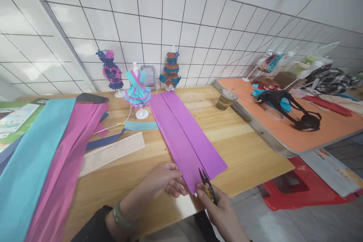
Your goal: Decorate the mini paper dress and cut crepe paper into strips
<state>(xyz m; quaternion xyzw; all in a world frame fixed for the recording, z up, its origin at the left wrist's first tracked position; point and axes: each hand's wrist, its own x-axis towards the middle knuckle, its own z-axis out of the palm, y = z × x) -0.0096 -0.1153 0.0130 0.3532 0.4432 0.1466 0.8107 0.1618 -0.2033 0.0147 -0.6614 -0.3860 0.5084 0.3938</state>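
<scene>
A long purple strip of crepe paper or thin cloth (181,132) lies on the wooden table, with a fold or seam running along it. My left hand (170,181) is beside its near left edge, fingers loosely curled and apart, with nothing visible in them. In my right hand (219,202) is a pair of thread snips (208,184), dark blades pointing up and away over the purple strip. The thumb and fingertips of that hand are close to the strip's near corner; whether they pinch it is unclear.
Turquoise (36,140) and pink strips (68,151) lie at left, beside a cream strip (116,153). Three small dressed mannequins, one in turquoise (137,89), stand along the wall. A lidded cup (226,99) is near the orange-topped table (297,136). A red stool (283,193) stands right.
</scene>
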